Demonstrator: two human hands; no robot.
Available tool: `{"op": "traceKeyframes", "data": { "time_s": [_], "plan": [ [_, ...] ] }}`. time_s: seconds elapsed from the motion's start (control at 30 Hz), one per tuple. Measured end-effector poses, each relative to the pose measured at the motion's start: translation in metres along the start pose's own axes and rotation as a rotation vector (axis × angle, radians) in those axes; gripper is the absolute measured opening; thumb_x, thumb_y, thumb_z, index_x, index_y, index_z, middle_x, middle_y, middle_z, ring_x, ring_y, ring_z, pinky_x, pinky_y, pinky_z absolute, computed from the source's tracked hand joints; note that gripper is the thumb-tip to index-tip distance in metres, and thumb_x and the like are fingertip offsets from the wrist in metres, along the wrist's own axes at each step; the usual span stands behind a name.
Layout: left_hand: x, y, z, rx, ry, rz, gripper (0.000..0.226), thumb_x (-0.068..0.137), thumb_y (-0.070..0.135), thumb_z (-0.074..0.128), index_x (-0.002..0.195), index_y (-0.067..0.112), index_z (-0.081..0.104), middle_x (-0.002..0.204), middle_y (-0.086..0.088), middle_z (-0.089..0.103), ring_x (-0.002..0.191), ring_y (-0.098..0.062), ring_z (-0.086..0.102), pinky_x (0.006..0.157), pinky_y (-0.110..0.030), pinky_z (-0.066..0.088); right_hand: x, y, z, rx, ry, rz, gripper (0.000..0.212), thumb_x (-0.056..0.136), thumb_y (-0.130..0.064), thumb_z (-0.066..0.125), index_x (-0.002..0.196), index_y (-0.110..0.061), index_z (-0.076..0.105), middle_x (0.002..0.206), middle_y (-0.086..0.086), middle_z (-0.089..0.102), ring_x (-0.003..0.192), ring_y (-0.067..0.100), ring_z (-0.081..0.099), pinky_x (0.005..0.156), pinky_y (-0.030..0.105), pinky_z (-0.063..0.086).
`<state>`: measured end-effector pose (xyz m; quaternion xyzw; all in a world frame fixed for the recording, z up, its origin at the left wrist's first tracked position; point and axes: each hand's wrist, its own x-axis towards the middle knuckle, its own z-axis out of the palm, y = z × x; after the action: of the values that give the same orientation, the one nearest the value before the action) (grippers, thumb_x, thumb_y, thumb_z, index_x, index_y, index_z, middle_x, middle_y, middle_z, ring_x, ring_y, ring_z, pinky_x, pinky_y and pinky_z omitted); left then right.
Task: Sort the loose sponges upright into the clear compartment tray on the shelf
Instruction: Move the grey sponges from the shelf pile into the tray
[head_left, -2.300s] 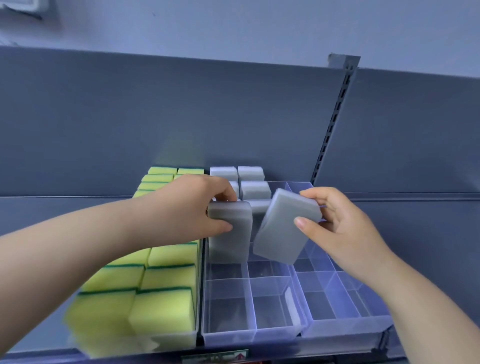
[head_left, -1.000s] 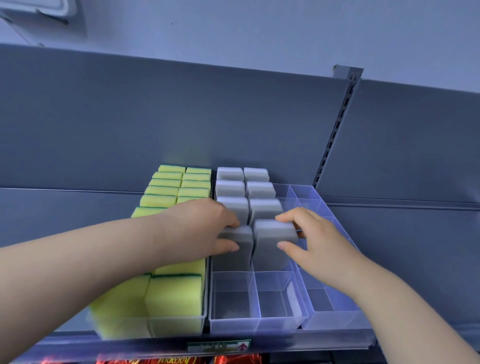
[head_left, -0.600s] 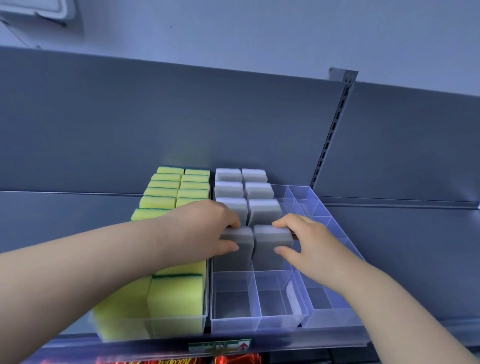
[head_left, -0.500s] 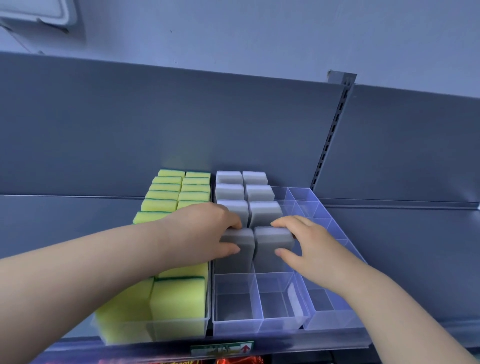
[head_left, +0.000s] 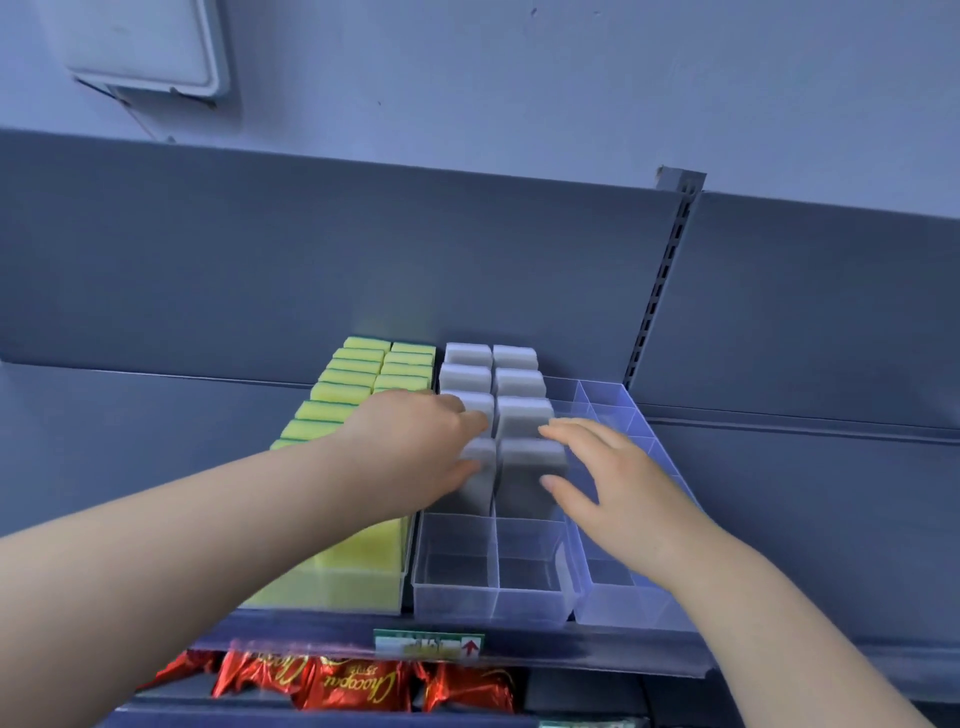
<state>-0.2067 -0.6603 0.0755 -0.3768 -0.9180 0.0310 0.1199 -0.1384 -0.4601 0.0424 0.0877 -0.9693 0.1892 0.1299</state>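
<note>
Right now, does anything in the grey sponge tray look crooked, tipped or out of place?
Nothing stands out. The grey sponges stand upright in two even columns in the clear tray; the left hand pinches the left front sponge, the right hand is open beside the right front sponge; both sit straight.

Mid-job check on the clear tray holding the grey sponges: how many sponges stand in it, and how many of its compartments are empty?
Grey sponges: 8
Empty compartments: 2
Total slots in the middle tray: 10
</note>
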Motion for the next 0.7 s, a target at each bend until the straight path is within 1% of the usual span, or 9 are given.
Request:
{"op": "traceKeyframes", "data": {
  "time_s": [0.13,0.2,0.27,0.33,0.37,0.5,0.6,0.67,0.7],
  "plan": [
    [-0.013,0.039,-0.008,0.072,0.07,0.011,0.039,0.095,0.043,0.036,0.13,0.027,0.044,0.123,0.005,0.055,0.109,-0.022,0.053,0.084,-0.03,0.041,-0.036,0.005,-0.009,0.049,0.059,0.006,0.046,0.093,-0.036,0.047,0.138,-0.034,0.034,0.142,-0.023,0.031,0.131,-0.005,0.024,0.099,0.008,0.017],
    [-0.022,0.068,-0.008,0.052,0.138,0.044,0.039,0.094,0.043,0.038,0.127,0.025,0.048,0.118,0.003,0.058,0.106,-0.024,0.056,0.081,-0.03,0.045,-0.064,0.011,-0.014,0.094,0.095,0.024,0.046,0.093,-0.036,0.049,0.137,-0.033,0.036,0.137,-0.026,0.033,0.131,-0.004,0.026,0.101,0.01,0.018],
    [-0.032,0.102,-0.003,-0.044,0.206,0.074,0.038,0.091,0.042,0.043,0.121,0.022,0.056,0.108,0.001,0.064,0.098,-0.026,0.06,0.074,-0.033,0.05,-0.1,0.019,-0.018,0.148,0.125,0.067,0.046,0.092,-0.035,0.05,0.136,-0.033,0.038,0.13,-0.029,0.032,0.129,-0.005,0.028,0.101,0.011,0.021],
    [-0.039,0.143,0.006,-0.123,0.219,0.108,0.034,0.087,0.037,0.051,0.114,0.02,0.063,0.097,0.002,0.068,0.087,-0.025,0.065,0.065,-0.034,0.052,-0.143,0.029,-0.021,0.189,0.169,0.13,0.044,0.092,-0.033,0.051,0.135,-0.031,0.041,0.128,-0.028,0.034,0.127,-0.005,0.031,0.101,0.012,0.023],
    [-0.043,0.166,0.013,-0.152,0.229,0.12,0.034,0.085,0.035,0.05,0.11,0.019,0.066,0.093,0.002,0.069,0.082,-0.024,0.066,0.062,-0.033,0.053,-0.167,0.034,-0.021,0.2,0.189,0.167,0.044,0.092,-0.032,0.052,0.134,-0.03,0.043,0.128,-0.027,0.035,0.125,-0.005,0.033,0.101,0.012,0.024],
    [-0.059,0.26,0.039,-0.246,0.213,0.165,0.043,0.083,0.036,0.039,0.108,0.018,0.068,0.093,0.002,0.07,0.082,-0.023,0.066,0.068,-0.033,0.055,-0.274,0.065,-0.027,0.167,0.182,0.339,0.043,0.092,-0.033,0.05,0.134,-0.03,0.042,0.132,-0.023,0.037,0.126,-0.003,0.033,0.099,0.011,0.027],
    [-0.071,0.325,0.054,-0.266,0.201,0.198,0.038,0.079,0.036,0.051,0.107,0.02,0.069,0.094,0.004,0.071,0.083,-0.021,0.067,0.072,-0.031,0.054,-0.349,0.089,-0.04,0.044,0.18,0.485,0.043,0.093,-0.035,0.047,0.135,-0.027,0.041,0.138,-0.016,0.038,0.12,0.005,0.042,0.097,0.018,0.034],
    [-0.076,0.36,0.059,-0.28,0.202,0.224,0.037,0.073,0.035,0.058,0.103,0.019,0.071,0.091,0.004,0.071,0.08,-0.02,0.067,0.07,-0.029,0.054,-0.391,0.101,-0.049,0.004,0.197,0.57,0.043,0.093,-0.034,0.047,0.135,-0.025,0.042,0.139,-0.012,0.039,0.118,0.003,0.041,0.094,0.016,0.031],
    [-0.077,0.375,0.06,-0.291,0.2,0.231,0.037,0.072,0.035,0.059,0.103,0.019,0.071,0.09,0.004,0.071,0.079,-0.02,0.067,0.069,-0.03,0.054,-0.409,0.106,-0.052,-0.004,0.203,0.61,0.042,0.093,-0.033,0.048,0.134,-0.025,0.042,0.139,-0.011,0.04,0.121,0.004,0.039,0.095,0.016,0.029]
  ]
}}
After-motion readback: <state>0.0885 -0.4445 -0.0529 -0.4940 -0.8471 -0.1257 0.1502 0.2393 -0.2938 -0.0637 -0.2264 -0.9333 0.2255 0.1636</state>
